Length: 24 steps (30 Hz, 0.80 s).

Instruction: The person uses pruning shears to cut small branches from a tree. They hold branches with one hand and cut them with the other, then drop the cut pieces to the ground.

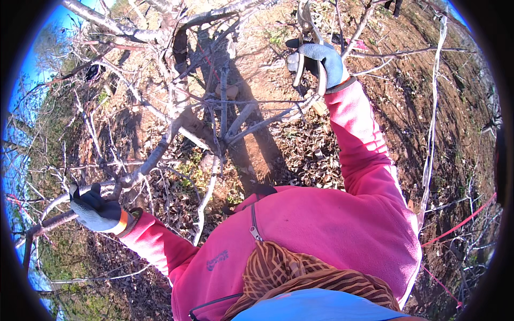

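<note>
In a grey-and-black work glove, my right hand [323, 60] grips a pair of pruning shears [306, 18] at the upper right. Their metal blades point away from me, and the pale handles extend below my fingers. At the left, my gloved left hand [98, 210] is against a bare tree branch [150, 160]. Thumb and a finger stand apart there; whether they grasp the wood is unclear. The branch runs up to the forked trunk [176, 86] of a leafless tree in front of me.
Thin bare branches [265, 120] cross between my arms. Dry leaves [317, 160] cover parts of the brown soil. A strip of clear plastic [431, 120] hangs at the right, near a pink cord [461, 222]. More twigs [94, 132] crowd the left side.
</note>
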Each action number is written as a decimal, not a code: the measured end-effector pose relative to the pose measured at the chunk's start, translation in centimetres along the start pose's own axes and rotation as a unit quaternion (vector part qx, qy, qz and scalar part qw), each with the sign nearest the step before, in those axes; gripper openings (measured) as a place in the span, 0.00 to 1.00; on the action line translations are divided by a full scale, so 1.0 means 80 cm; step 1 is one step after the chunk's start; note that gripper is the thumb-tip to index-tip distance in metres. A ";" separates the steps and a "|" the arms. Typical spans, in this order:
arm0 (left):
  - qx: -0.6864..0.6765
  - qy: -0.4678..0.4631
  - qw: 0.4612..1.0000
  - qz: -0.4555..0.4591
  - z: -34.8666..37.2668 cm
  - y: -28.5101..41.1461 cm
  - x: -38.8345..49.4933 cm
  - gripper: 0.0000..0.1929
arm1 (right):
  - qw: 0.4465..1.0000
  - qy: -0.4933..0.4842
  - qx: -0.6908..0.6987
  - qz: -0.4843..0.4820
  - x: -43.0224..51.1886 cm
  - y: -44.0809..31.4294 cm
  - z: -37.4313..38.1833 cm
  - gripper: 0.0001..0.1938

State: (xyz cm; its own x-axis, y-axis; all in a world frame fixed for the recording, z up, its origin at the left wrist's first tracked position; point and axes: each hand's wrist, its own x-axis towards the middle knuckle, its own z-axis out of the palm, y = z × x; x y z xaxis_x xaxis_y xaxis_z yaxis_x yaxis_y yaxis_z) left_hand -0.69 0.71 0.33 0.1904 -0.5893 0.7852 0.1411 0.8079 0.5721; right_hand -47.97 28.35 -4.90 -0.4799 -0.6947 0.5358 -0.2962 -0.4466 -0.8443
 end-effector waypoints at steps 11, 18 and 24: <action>-0.032 -0.001 0.999 0.007 -0.001 -0.003 -0.001 0.34 | 0.963 0.138 0.192 0.131 0.030 -0.012 0.026 0.11; -0.009 -0.026 0.999 0.018 -0.005 -0.004 0.001 0.34 | 0.970 0.145 0.136 0.142 0.038 -0.023 0.032 0.08; -0.024 -0.009 0.999 0.021 0.001 -0.001 -0.001 0.35 | 0.970 0.131 0.152 0.134 0.037 -0.022 0.036 0.06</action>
State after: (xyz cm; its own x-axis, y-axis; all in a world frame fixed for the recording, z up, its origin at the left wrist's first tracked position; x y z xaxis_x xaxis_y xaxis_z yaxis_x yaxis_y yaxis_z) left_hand -0.81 0.72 0.23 0.1802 -0.5548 0.8122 0.1805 0.8304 0.5272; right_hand -46.52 25.45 -1.80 -0.7114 -0.6592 0.2437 0.1060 -0.4435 -0.8900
